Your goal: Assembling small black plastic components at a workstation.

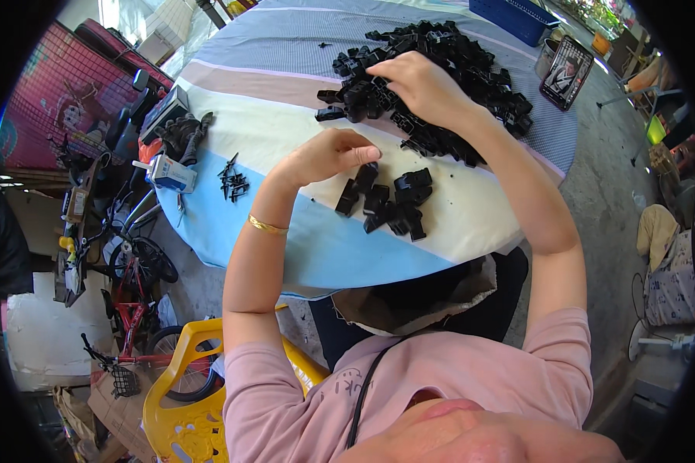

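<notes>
A large heap of small black plastic parts (448,58) lies on the far side of the cloth-covered table. My right hand (425,89) reaches over the heap's near left part, fingers bent and apart, with nothing visible in them. Nearer to me sits a small group of black plastic parts (376,201). Just above its left side hovers my left hand (333,157), loosely curled, a gap between thumb and fingers. One dark part (365,176) shows directly below the thumb; whether it touches the hand I cannot tell.
Small black pins (233,181) lie at the table's left, near a small blue-and-white box (171,174) and a dark cloth (185,135). A phone (566,73) leans at the right by a blue basket (515,19). An open sack (421,297) sits below the table edge.
</notes>
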